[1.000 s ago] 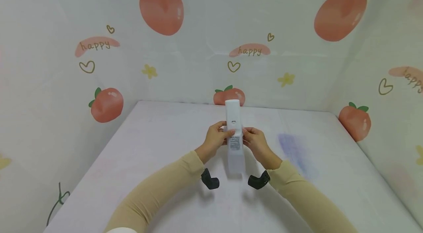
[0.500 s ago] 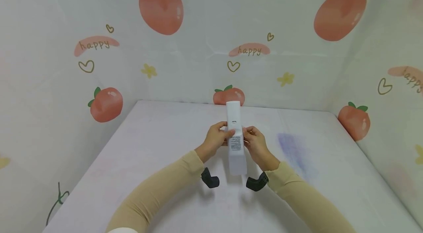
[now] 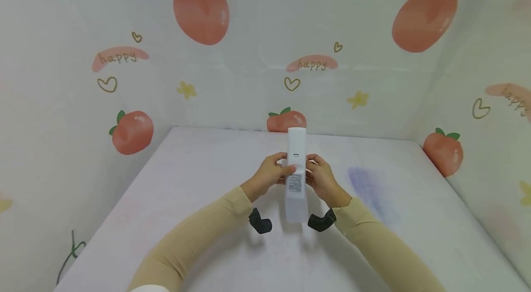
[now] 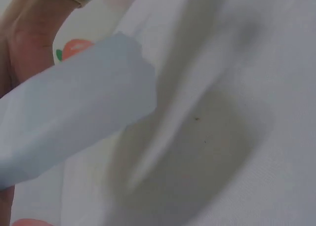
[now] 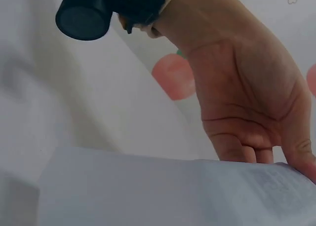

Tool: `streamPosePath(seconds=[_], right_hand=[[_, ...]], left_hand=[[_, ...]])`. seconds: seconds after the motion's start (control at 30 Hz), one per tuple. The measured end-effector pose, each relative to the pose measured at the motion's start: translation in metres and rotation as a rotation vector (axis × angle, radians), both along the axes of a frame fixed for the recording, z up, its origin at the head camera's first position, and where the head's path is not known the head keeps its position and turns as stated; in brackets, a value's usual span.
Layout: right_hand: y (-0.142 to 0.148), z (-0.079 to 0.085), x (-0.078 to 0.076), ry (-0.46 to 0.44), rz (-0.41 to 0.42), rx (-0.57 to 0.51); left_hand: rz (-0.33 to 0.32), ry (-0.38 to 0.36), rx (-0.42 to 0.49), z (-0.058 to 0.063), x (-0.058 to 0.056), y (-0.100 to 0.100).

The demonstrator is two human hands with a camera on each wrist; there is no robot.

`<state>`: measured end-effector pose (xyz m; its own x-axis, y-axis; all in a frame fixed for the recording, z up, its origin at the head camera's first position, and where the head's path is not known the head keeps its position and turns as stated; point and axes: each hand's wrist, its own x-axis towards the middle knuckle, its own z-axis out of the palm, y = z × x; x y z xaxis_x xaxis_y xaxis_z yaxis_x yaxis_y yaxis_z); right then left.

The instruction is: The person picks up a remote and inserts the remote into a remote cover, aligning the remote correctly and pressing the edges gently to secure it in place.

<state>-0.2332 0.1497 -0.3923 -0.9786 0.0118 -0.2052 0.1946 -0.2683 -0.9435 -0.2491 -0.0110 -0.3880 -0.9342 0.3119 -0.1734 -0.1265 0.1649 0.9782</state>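
Near the middle of the head view, a long white device is held up above the table. Its near face carries a small dark slot and a grey printed label; the lower end looks paler. My left hand grips its left side, thumb across the face above the label, other fingers partly hidden behind. On the opposite side, my right hand holds the edge with curled fingers, their tips partly hidden. The left wrist view shows the device's smooth end and part of my right hand. In the right wrist view my left palm faces the device.
A pale cloth-covered table lies beneath, with a blurred purple patch at right. Behind stands a backdrop printed with peaches. Black wrist cameras, one a camera on the left, hang close to the device's lower end.
The device has moved slightly down and to the right at its top, and its tilt has changed a little. The right hand's fingers have shifted slightly along its edge; the left thumb stays on the face.
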Motion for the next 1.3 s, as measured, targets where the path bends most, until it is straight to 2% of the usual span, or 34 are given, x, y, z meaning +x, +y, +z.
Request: streamPosePath(seconds=[0.3,0.53,0.77,0.93,1.0,1.13,1.3], right_hand=[[-0.001,0.002,0.005,0.067,0.069,0.093],[0.005,0.003,0.003,0.07,0.112,0.159],[0.011,0.005,0.001,0.09,0.081,0.158],[0.013,0.004,0.0,0.078,0.092,0.126],[0.013,0.005,0.001,0.079,0.101,0.124],[0.012,0.006,0.002,0.094,0.127,0.158],[0.01,0.006,0.001,0.112,0.152,0.215]], left_hand=[[0.012,0.099,0.015,-0.001,0.0,-0.003],[-0.018,0.148,0.003,-0.006,0.002,-0.004],[0.073,0.099,0.198,-0.011,0.002,-0.005],[0.059,0.017,0.225,-0.016,0.002,-0.004],[0.083,-0.005,0.252,-0.018,0.003,-0.003],[0.159,0.005,0.305,-0.023,0.006,0.0],[0.261,0.033,0.315,-0.023,0.008,0.005]])
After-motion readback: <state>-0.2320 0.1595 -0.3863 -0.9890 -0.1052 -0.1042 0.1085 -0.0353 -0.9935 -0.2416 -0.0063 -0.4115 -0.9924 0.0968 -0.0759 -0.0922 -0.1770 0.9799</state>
